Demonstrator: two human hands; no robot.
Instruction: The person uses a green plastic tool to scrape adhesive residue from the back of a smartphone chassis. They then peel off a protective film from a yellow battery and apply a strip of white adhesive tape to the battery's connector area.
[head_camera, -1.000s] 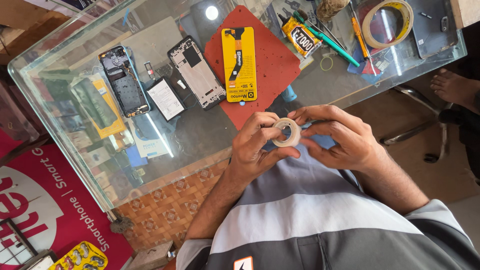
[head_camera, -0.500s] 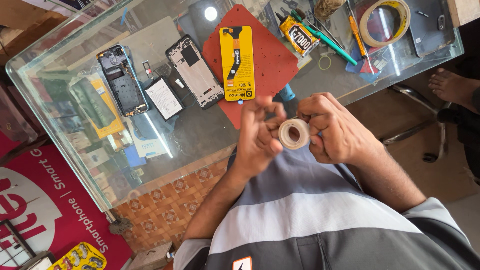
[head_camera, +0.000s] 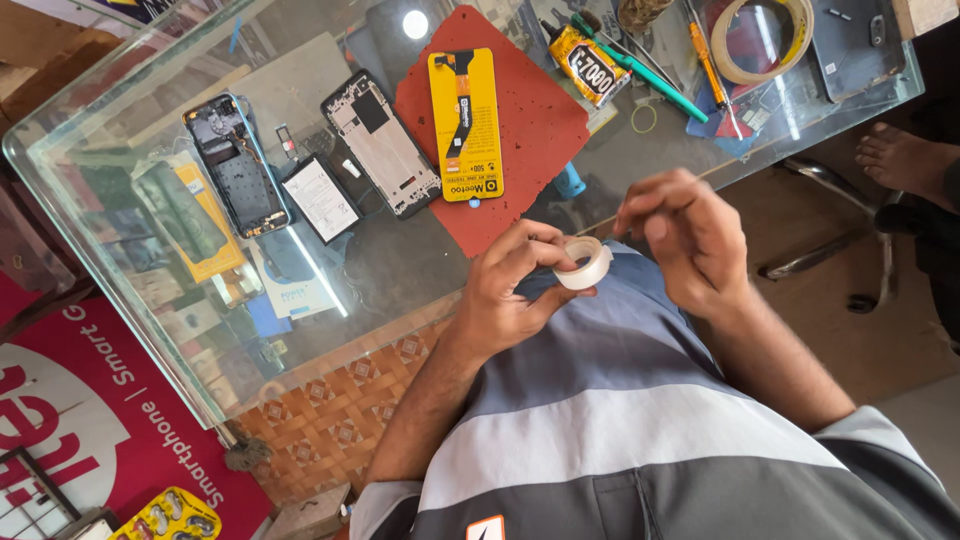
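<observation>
The left hand pinches a small white roll of tape above the lap, just off the near edge of the glass bench, while the right hand's fingers, pinched together beside it, seem to draw out a strip.

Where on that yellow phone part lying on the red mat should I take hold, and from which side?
Grip the flat yellow rectangular phone part by its two long edges, coming straight down from above. It lies flat on the red textured mat, so only the thin sides offer purchase; its black flex strip runs down the middle and is probably best left untouched.
</observation>
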